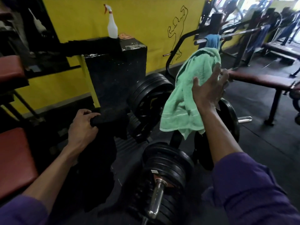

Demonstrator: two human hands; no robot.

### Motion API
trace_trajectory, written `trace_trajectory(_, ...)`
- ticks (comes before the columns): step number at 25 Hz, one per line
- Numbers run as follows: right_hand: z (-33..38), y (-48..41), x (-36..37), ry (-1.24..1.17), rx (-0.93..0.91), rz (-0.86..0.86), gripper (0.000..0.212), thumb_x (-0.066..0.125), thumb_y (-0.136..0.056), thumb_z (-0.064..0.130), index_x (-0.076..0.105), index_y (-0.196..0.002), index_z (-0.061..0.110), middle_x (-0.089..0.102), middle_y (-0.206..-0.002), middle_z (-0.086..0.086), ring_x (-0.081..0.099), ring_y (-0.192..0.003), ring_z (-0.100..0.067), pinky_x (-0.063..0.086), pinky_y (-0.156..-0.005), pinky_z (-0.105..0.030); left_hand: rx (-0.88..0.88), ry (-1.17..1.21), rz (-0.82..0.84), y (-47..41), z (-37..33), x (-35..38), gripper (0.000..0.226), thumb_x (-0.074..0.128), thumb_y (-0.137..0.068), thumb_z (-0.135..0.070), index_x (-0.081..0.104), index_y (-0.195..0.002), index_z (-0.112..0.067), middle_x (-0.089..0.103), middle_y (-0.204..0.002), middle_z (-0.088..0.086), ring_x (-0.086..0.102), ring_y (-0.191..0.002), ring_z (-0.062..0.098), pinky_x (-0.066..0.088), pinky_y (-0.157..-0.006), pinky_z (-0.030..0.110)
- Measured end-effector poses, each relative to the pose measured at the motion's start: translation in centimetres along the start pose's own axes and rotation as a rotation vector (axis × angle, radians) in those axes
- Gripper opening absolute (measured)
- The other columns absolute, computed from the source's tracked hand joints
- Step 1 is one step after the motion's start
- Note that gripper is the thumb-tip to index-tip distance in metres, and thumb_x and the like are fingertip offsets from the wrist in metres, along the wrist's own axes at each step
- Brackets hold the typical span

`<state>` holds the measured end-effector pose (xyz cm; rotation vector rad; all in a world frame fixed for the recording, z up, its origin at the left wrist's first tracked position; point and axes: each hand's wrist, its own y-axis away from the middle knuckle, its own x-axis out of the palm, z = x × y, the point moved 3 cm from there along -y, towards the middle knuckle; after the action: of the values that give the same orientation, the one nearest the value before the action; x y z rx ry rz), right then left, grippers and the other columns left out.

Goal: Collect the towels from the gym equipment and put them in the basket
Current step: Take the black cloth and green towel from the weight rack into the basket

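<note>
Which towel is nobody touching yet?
The blue towel, hanging far at the back. The left hand grips the black towel, and the right hand touches the green towel.

Stacks of black weight plates (151, 101) crowd the middle, and a chrome bar end (156, 197) juts from the nearest stack toward the person. The green towel (186, 98) hangs over the gap between them, with the right hand (209, 91) spread against it. On the left, the black towel (100, 151) gripped by the left hand (82, 125) hangs before the black box (116, 67) and red pads (13, 159), closing that side. The widest free path is the dark floor (267, 140) on the right, short of the bench (263, 80).
</note>
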<state>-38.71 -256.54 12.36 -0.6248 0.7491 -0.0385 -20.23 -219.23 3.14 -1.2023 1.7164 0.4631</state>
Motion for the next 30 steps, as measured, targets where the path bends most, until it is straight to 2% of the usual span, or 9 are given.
trace_trajectory(5, -0.1, -3.6, 1.3, -0.047, -0.009, 0.130, 0.081, 0.062, -0.090, 0.037, 0.019, -0.154, 0.014, 0.045, -0.145, -0.019, 0.047, -0.130, -0.037, 0.039, -0.103, -0.043, 0.000, 0.006, -0.009, -2.4, -2.9, 1.8, 0.047, 0.062, -0.077, -0.005, 0.065, -0.122, -0.017, 0.046, -0.132, 0.007, 0.054, -0.111, 0.032, 0.048, -0.088, 0.043)
trace_trajectory(11, 0.1, -6.1, 2.1, -0.215, -0.107, 0.059, 0.040, 0.054, -0.092, 0.013, 0.061, -0.131, 0.009, 0.067, -0.124, -0.015, 0.061, -0.116, -0.028, 0.042, -0.095, -0.027, -0.002, -0.008, 0.012, -3.6, -4.7, 2.8, 0.051, 0.062, -0.074, -0.002, 0.065, -0.122, -0.019, 0.045, -0.133, 0.006, 0.055, -0.111, 0.032, 0.051, -0.089, 0.045)
trace_trajectory(14, 1.8, -7.0, 1.3, -0.360, -0.153, -0.039, 0.037, 0.055, -0.090, 0.005, 0.066, -0.125, 0.005, 0.070, -0.118, -0.015, 0.063, -0.111, -0.026, 0.041, -0.094, -0.020, -0.014, -0.012, 0.008, -4.0, -5.0, 2.6, 0.050, 0.062, -0.075, -0.003, 0.065, -0.122, -0.020, 0.045, -0.133, 0.005, 0.056, -0.109, 0.031, 0.051, -0.087, 0.043)
trace_trajectory(18, 5.6, -7.5, 0.9, -0.499, -0.253, -0.037, 0.035, 0.055, -0.090, 0.003, 0.067, -0.122, 0.006, 0.071, -0.115, -0.013, 0.065, -0.106, -0.023, 0.044, -0.094, -0.017, -0.037, -0.008, -0.016, -4.1, -4.6, 1.8, 0.049, 0.062, -0.075, -0.003, 0.065, -0.121, -0.019, 0.046, -0.133, 0.005, 0.056, -0.107, 0.032, 0.051, -0.085, 0.043)
trace_trajectory(23, 11.8, -1.3, 2.3, -0.568, -0.444, 0.215, 0.035, 0.055, -0.089, 0.006, 0.070, -0.120, 0.010, 0.070, -0.118, -0.009, 0.063, -0.107, -0.020, 0.034, -0.092, -0.009, -0.089, -0.028, -0.088, -2.5, -2.0, -0.2, 0.049, 0.063, -0.076, -0.004, 0.065, -0.122, -0.019, 0.047, -0.131, 0.006, 0.057, -0.107, 0.031, 0.049, -0.084, 0.041)
trace_trajectory(25, 13.2, 3.6, 4.2, -0.624, -0.477, 0.354, 0.034, 0.056, -0.087, 0.007, 0.071, -0.117, 0.010, 0.071, -0.116, -0.009, 0.065, -0.107, -0.023, 0.043, -0.098, -0.022, -0.148, -0.052, -0.132, -1.1, 0.5, -1.8, 0.050, 0.063, -0.076, -0.003, 0.064, -0.124, -0.018, 0.047, -0.132, 0.007, 0.055, -0.110, 0.031, 0.049, -0.086, 0.041)
trace_trajectory(27, 14.2, 8.5, 5.8, -0.687, -0.470, 0.460, 0.033, 0.058, -0.085, 0.006, 0.071, -0.115, 0.009, 0.072, -0.111, -0.010, 0.066, -0.104, -0.023, 0.050, -0.095, -0.032, -0.208, -0.052, -0.188, 1.1, 3.7, -3.8, 0.053, 0.063, -0.073, -0.001, 0.063, -0.124, -0.015, 0.047, -0.132, 0.009, 0.054, -0.112, 0.031, 0.047, -0.089, 0.039)
trace_trajectory(28, 14.9, 11.0, 6.4, -0.716, -0.462, 0.503, 0.033, 0.058, -0.085, 0.005, 0.071, -0.115, 0.008, 0.072, -0.110, -0.009, 0.066, -0.103, -0.021, 0.050, -0.094, -0.030, -0.241, -0.042, -0.214, 2.5, 5.5, -5.0, 0.054, 0.062, -0.071, 0.000, 0.064, -0.123, -0.014, 0.048, -0.130, 0.010, 0.053, -0.112, 0.030, 0.045, -0.089, 0.035)
trace_trajectory(30, 16.0, 15.7, 7.1, -0.755, -0.453, 0.585, 0.033, 0.058, -0.084, 0.003, 0.071, -0.114, 0.007, 0.072, -0.109, -0.007, 0.065, -0.098, -0.013, 0.046, -0.091, -0.014, -0.315, 0.016, -0.268, 5.5, 8.5, -7.1, 0.055, 0.059, -0.069, 0.005, 0.065, -0.121, -0.009, 0.049, -0.125, 0.013, 0.052, -0.112, 0.030, 0.037, -0.087, 0.022)
